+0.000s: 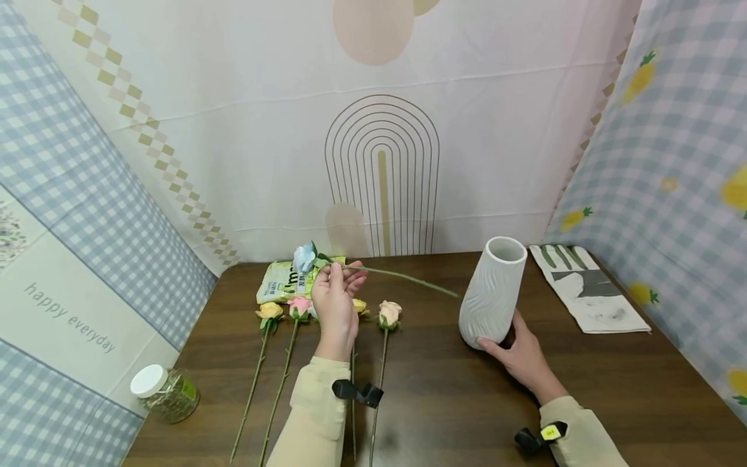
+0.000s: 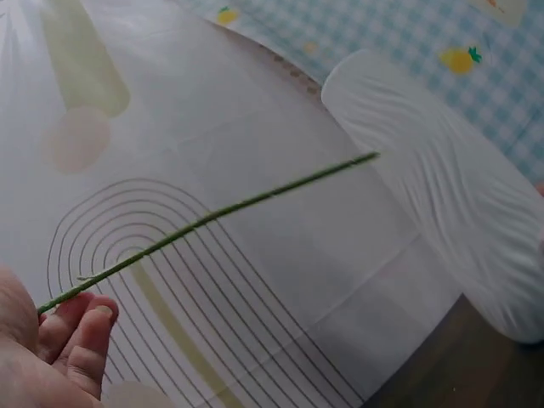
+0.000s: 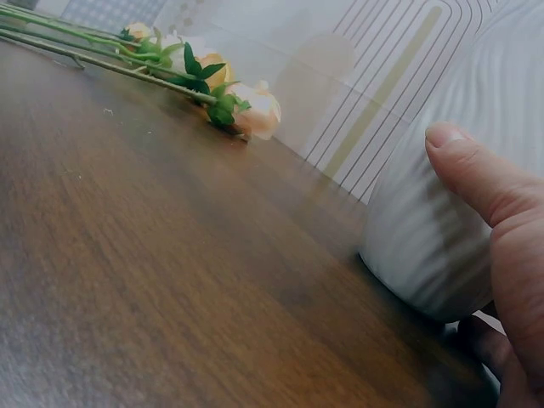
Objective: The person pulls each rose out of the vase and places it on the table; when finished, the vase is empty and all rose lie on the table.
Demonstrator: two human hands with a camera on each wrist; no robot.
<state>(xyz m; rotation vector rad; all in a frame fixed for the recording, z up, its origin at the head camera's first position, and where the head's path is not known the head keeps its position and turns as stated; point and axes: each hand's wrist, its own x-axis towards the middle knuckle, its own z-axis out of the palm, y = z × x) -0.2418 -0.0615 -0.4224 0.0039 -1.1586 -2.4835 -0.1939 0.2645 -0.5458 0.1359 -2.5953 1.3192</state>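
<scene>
My left hand (image 1: 335,308) pinches the green stem of a pale blue flower (image 1: 304,257) just below its bloom. The stem (image 2: 246,202) stretches to the right, its bare end pointing at the white vase (image 1: 493,292). Around the lower part of this ribbed vase, my right hand (image 1: 525,357) has its thumb (image 3: 476,170) on the near side; the other fingers are mostly hidden behind it. On the table to the left lie a yellow rose (image 1: 270,311), a pink rose (image 1: 299,306) and a cream rose (image 1: 390,313), with more blooms partly hidden by my left hand.
Behind the flowers lies a green and white packet (image 1: 280,282). A white-lidded jar (image 1: 169,392) stands at the table's left edge. To the right of the vase is a folded printed cloth (image 1: 592,292). Hanging cloth (image 1: 280,162) walls in the table's back and sides.
</scene>
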